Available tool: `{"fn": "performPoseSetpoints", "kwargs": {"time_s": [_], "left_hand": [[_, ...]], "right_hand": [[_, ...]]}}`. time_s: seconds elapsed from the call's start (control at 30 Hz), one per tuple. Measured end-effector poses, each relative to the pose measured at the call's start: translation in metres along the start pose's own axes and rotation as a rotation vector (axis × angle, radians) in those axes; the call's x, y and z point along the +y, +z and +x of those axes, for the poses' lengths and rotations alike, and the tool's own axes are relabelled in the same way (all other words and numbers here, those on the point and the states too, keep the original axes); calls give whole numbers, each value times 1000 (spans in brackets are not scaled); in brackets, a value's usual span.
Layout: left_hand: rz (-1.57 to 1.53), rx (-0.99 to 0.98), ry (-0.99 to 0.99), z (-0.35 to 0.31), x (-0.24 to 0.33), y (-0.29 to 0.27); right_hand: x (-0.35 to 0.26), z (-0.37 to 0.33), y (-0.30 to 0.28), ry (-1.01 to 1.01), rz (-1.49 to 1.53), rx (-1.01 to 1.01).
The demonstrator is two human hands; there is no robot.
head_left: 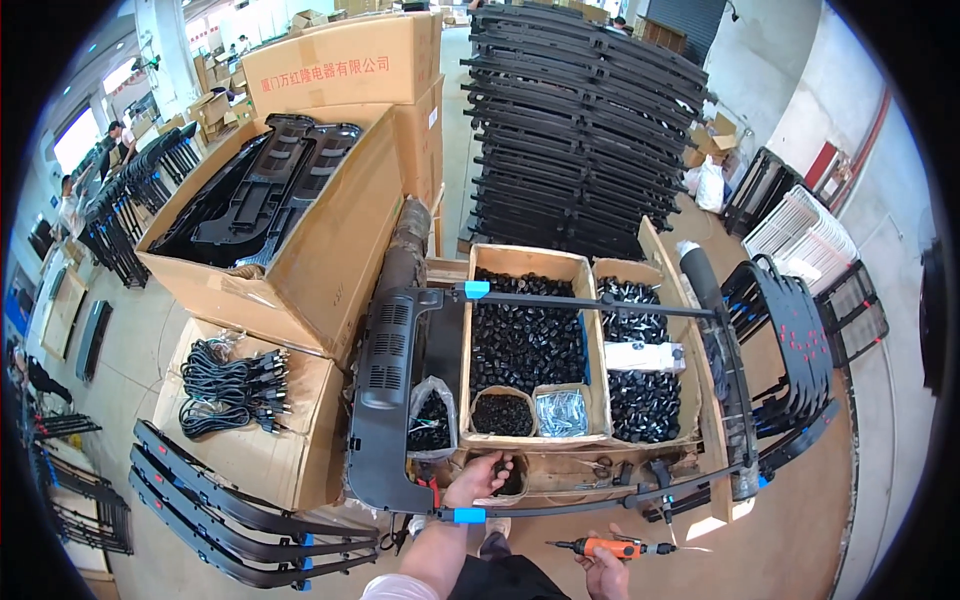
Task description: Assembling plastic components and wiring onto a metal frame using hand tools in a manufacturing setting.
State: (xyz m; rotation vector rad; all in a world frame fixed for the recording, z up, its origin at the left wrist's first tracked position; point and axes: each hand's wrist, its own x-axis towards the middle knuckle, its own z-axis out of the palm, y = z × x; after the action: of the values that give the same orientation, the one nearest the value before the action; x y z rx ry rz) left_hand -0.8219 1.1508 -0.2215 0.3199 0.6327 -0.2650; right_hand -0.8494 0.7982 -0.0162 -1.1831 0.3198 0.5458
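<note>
My left hand (478,481) reaches over the frame's near bar into a small round container (514,487). Its fingers are drawn together there, on something too small to make out. An orange electric screwdriver (618,548) lies across the grip of my right hand (606,577), its bit pointing left. Between and beyond my hands lies a black rectangular frame (560,508) with a wide vented plastic panel (385,385) along its left side. Blue tabs (469,516) sit on its near and far bars.
Under the frame stands a wooden box (597,400) of black caps, with small screws beside them. Coiled black cables (225,390) lie on a carton at left, below a large carton (310,240) of black panels. Black frames (580,130) are stacked high behind. Curved black parts (220,510) flank me.
</note>
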Motion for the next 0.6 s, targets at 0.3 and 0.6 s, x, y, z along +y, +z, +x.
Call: {"fn": "performPoseSetpoints", "kwargs": {"time_s": [0.3,0.6], "left_hand": [[175,-58,111,-9,-3,-10],[263,-91,157,-65,-14,36]], "right_hand": [[-91,0,-4,-188,-799,-341],[-140,-2,92,-456,-598,-378]]}}
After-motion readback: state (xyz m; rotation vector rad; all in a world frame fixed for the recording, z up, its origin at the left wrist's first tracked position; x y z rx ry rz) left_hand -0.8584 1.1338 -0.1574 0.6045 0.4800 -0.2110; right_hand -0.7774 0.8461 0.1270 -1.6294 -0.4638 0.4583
